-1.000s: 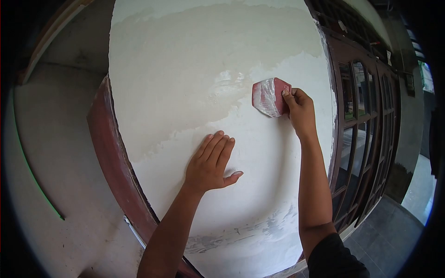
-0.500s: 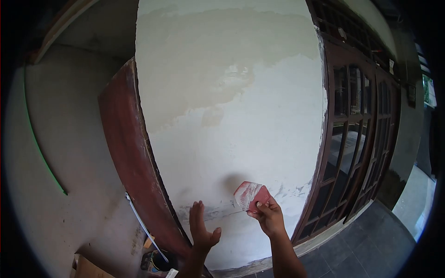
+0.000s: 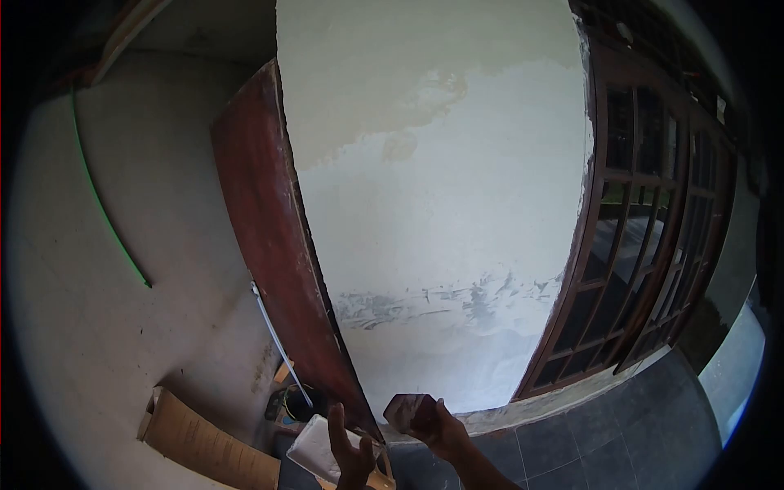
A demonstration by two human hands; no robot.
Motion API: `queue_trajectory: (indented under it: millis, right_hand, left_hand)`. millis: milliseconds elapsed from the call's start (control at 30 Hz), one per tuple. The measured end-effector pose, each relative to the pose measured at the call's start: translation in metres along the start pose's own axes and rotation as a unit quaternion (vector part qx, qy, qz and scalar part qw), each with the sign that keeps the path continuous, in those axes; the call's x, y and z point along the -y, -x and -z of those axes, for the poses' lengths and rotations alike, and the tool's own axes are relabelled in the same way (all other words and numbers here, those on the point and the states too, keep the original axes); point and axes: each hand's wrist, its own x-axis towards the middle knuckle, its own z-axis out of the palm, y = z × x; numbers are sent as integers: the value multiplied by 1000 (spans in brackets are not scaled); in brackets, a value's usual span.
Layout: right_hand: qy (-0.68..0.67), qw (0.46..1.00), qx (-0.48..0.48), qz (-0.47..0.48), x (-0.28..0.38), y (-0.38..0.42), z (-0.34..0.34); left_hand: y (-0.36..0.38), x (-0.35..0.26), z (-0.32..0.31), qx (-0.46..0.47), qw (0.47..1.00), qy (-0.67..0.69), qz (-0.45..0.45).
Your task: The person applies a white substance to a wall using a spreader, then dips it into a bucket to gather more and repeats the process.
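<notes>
My right hand (image 3: 447, 437) pinches a reddish putty spreader (image 3: 408, 413), whose face carries some pale smears. The spreader is held low in front of the wall, and any contact with the wall cannot be made out. Fingers spread, my left hand (image 3: 349, 449) is raised with nothing in it. Behind that hand lies a white, tray-like object (image 3: 312, 447). The wall (image 3: 441, 220) is coated white, with a greenish-grey upper area and a band of grey streaks low down (image 3: 482, 296).
On the left stand a reddish-brown door panel (image 3: 261, 196), a thin pale pole (image 3: 273, 339) in a dark bucket (image 3: 304, 404), and a cardboard box (image 3: 204, 437). A green hose-like strip (image 3: 102, 208) hangs there. Glazed wooden doors (image 3: 629, 237) and dark floor tiles (image 3: 604, 433) lie to the right.
My view has tilted down, bringing the white tray-like object and more floor into sight. Both hands appear lower; the spreader has turned and looks darker.
</notes>
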Motion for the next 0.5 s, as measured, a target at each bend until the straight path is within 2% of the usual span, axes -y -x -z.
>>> queue_trajectory:
  millis: [67,167,267,367,500]
  right_hand:
    - [9,1000,-2,-27,-33,15,21]
    - [16,999,-13,-40,-58,44,9]
    - [33,997,-30,-62,-78,62,-7]
    - [44,997,-39,-57,-101,66,-30]
    - [82,994,-47,-48,-150,66,-41]
  left_hand:
    - [35,5,23,18,999,-20,36]
    - [61,-2,62,34,993,-40,101]
    - [82,4,95,13,992,-31,123]
    - [96,16,129,10,994,-26,105]
    - [113,51,185,16,994,-25,109]
